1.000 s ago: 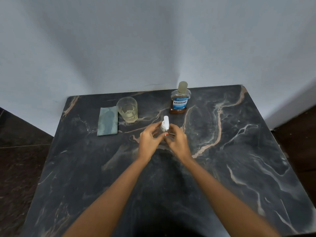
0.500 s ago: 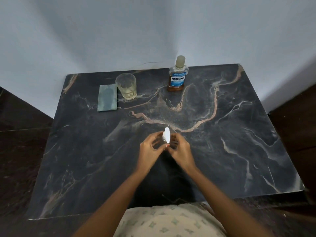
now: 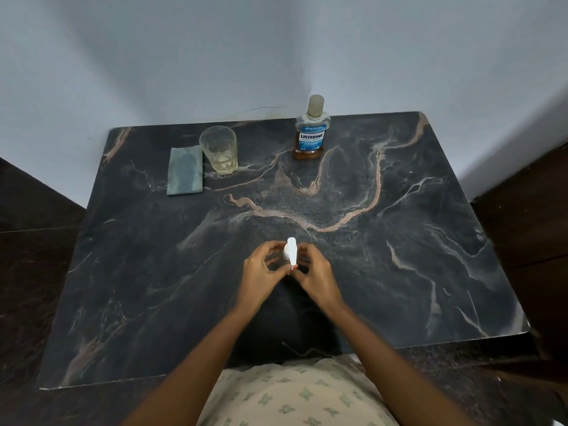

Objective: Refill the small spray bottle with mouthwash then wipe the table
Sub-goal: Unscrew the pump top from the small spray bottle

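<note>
both hands meet over the middle of the tabletop, nearer its front edge. left hand point(image 3: 260, 273) curled round the small spray bottle point(image 3: 290, 251), fingers pinching its body; right hand point(image 3: 316, 276) closed on the same bottle from the other side, fingertips at the white top. whether the top is being turned off, cannot tell.

progress, as a judgement: early. the bottle looks still capped, nothing poured. mouthwash bottle point(image 3: 312, 132) stands upright and capped near the back edge, right of centre, well apart from the hands. glass point(image 3: 218, 150) near the back left corner, cloth point(image 3: 185, 171) folded flat just beside it on its left, untouched. opening, filling, recapping and the wipe all remain.

against half a second ago: hands and small bottle in nearly the same grip and place; view much the same. a second ago the bottle was held further back, close to the mouthwash.
</note>
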Tool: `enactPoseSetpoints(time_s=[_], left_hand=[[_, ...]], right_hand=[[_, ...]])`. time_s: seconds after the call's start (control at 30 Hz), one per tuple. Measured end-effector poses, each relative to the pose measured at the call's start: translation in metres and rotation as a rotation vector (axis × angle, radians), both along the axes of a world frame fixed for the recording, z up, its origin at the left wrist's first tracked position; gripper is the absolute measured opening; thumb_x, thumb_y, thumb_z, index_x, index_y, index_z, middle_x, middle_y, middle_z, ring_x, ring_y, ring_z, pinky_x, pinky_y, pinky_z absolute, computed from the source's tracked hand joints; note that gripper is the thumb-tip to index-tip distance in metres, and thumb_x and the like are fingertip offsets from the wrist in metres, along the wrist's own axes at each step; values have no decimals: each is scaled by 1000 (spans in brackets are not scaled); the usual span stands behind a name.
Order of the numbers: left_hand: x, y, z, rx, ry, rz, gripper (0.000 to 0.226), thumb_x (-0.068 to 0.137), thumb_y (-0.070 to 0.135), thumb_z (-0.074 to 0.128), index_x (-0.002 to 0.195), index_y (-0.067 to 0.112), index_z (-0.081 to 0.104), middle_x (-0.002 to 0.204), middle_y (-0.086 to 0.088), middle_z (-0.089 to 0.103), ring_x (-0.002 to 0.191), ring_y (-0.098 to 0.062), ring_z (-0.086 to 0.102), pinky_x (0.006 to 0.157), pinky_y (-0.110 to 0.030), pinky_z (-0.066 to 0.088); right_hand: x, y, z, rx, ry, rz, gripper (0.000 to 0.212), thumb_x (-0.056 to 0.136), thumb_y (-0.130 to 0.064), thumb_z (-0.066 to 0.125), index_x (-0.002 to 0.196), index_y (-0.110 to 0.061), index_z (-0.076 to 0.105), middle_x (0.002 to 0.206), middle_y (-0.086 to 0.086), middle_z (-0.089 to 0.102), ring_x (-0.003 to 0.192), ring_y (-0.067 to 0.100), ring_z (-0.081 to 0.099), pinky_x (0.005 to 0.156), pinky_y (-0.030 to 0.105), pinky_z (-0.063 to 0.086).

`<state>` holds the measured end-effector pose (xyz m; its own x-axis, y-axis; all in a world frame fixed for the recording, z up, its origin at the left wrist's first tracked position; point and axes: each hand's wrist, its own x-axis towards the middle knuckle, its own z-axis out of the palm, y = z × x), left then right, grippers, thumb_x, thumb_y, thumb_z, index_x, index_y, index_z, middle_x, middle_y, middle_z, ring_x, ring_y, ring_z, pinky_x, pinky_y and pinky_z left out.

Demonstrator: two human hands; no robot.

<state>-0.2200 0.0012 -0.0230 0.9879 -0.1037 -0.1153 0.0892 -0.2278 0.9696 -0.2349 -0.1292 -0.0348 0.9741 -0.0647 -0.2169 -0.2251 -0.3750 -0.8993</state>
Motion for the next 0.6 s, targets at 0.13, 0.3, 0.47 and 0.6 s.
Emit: enactPoseSetpoints(time_s=[0.13, 0.3, 0.47, 0.6], left_hand=[[1, 1, 2, 4, 7, -19, 50, 65, 1, 78, 95, 34, 56, 98, 11, 64, 95, -3, 62, 84, -14, 49], [0, 0, 0, -6, 6, 0, 51, 64, -2, 78, 103, 23, 57, 100, 9, 62, 91, 0, 61, 79, -9, 48], [1, 2, -4, 54, -76, -31, 42, 67, -1, 75, 104, 14, 62, 96, 9, 61, 89, -1, 62, 77, -7, 46], [1, 2, -7, 60, -84, -36, 39, 70, -1, 73, 106, 10, 62, 97, 11, 61, 90, 0, 63, 78, -10, 48]], right_hand=[[4, -12, 13, -52, 48, 139, 52, 75, 5, 67, 122, -10, 48, 121, 8, 59, 113, 17, 55, 99, 29, 43], [10, -22, 39, -114, -52, 110, 44, 71, 8, 68, 112, -5, 58, 111, 9, 60, 105, 19, 57, 94, 24, 44], [16, -7, 50, -112, -85, 109, 33, 67, -4, 76, 97, -8, 62, 94, -1, 57, 88, 12, 54, 79, 14, 44], [17, 1, 45, -193, -113, 79, 27, 69, -9, 77, 91, -7, 61, 88, -1, 52, 85, 12, 48, 70, 15, 37]])
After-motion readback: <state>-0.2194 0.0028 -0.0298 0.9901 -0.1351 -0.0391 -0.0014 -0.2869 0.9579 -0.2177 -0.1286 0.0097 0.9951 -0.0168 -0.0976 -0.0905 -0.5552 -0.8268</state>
